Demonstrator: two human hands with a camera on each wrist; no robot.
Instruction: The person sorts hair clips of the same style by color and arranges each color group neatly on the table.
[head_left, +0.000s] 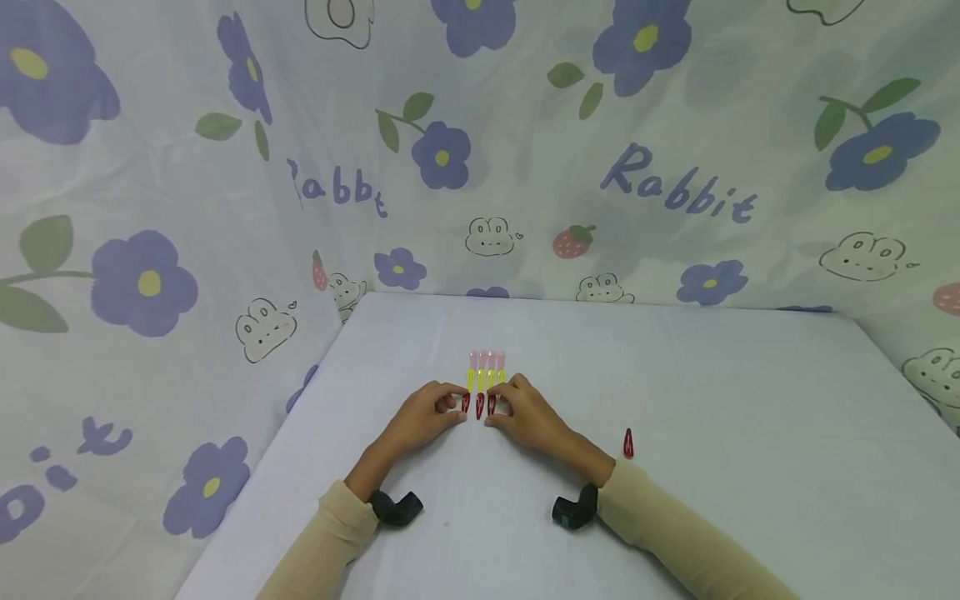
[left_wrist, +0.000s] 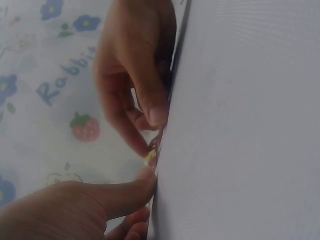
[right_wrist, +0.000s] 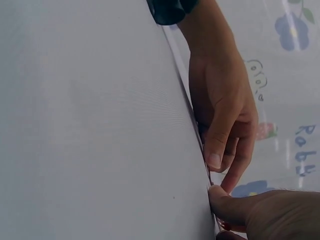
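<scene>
Slim snap hair clips lie in close rows: pink hair clips (head_left: 487,359) at the back, yellow hair clips (head_left: 481,380) before them, red ones nearest. My left hand (head_left: 423,414) holds the left red hair clip (head_left: 466,403) by its ends, between thumb and forefinger. With the same grip, my right hand (head_left: 534,417) has the right red hair clip (head_left: 492,404). Between them a middle red hair clip (head_left: 480,406) lies untouched. In both wrist views the hands face each other low over the tabletop, and the clips are mostly hidden.
Another red hair clip (head_left: 628,442) lies apart, beside my right forearm. The clips rest on a white table (head_left: 750,400). A patterned cloth (head_left: 525,150) hangs behind the table and along its left side. Each wrist carries a black camera mount (head_left: 397,508).
</scene>
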